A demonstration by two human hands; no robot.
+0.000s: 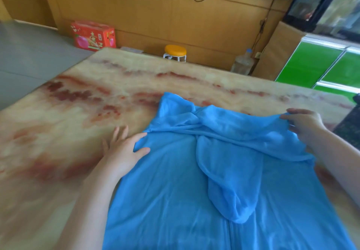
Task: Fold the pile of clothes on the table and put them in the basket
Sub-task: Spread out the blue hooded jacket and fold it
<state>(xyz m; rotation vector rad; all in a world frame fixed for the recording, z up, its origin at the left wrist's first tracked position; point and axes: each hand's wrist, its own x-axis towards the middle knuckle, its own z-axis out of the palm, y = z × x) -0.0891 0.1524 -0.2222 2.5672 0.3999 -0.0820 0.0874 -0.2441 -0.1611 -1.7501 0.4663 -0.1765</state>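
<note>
I am judging this barely begun: the blue garment is lying rumpled and unfolded on the bench. My left hand is pressing its edge, fingers straight; my right hand is pinching its far corner. No basket is showing.

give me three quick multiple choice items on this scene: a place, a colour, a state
1. Where is the red box? A on the table; B on the floor; C in a basket
2. The garment is: A white; B blue; C green
3. The right hand is: A flat on the table; B holding a bottle; C gripping the garment
Answers: 1 B, grey floor lies under it; 2 B, the cloth is plainly blue; 3 C, its fingers curl round the garment's edge.
</note>
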